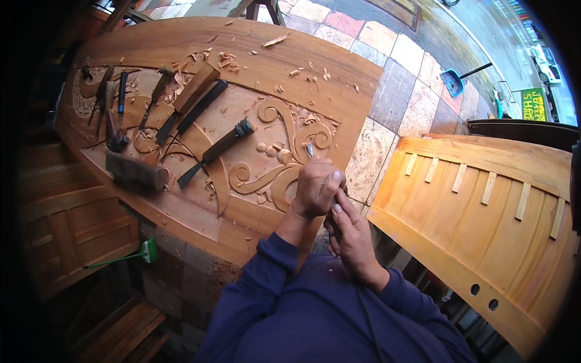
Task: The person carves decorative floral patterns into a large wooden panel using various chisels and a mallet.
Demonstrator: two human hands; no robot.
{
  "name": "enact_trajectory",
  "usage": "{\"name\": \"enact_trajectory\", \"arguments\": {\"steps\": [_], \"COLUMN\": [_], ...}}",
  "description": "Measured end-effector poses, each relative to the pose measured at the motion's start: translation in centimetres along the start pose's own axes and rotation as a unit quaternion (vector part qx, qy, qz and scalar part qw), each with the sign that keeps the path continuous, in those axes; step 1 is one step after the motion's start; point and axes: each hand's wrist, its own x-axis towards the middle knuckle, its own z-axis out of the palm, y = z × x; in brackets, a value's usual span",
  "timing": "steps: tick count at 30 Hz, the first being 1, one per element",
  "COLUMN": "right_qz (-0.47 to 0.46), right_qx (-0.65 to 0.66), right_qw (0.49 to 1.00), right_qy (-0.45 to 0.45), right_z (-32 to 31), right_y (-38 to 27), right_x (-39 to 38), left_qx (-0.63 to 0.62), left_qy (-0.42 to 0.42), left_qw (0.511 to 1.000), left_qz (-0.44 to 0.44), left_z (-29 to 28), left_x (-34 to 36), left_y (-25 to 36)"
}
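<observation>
My left hand [318,186] is closed in a fist around a carving chisel, whose bright metal tip [309,149] sticks out above it toward the scrollwork. Close behind it, my right hand [354,239] is closed around the tool's rear end; the handle is mostly hidden by my fingers. Both hands are over the near right end of a wooden panel [339,66] with raised carved scrolls [275,115]. A dark-handled chisel [224,145] lies on the panel left of my hands.
Farther left lie several chisels, a hammer [114,136], a wooden block [138,171] and shavings [227,62]. A pale wooden door [466,224] with small strips stands to the right. Beyond, a blue dustpan [452,82] is on the tiled floor. A dark cord [368,314] hangs across my front.
</observation>
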Motion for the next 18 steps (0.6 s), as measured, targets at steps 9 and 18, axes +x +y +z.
{"name": "enact_trajectory", "arguments": {"steps": [9, 18], "right_qz": [-0.153, 0.036], "right_qx": [-0.063, -0.048], "right_qw": [0.986, 0.994], "right_qy": [-0.034, -0.093], "right_z": [-4.8, -5.6], "right_y": [0.6, -3.7], "right_x": [-0.7, 0.1], "left_qx": [0.122, 0.162], "left_qy": [-0.003, -0.047], "left_qw": [0.978, 0.983], "left_qz": [0.169, 0.068], "left_z": [1.2, 2.3], "left_x": [0.6, 0.5], "left_y": [3.6, 1.6]}}
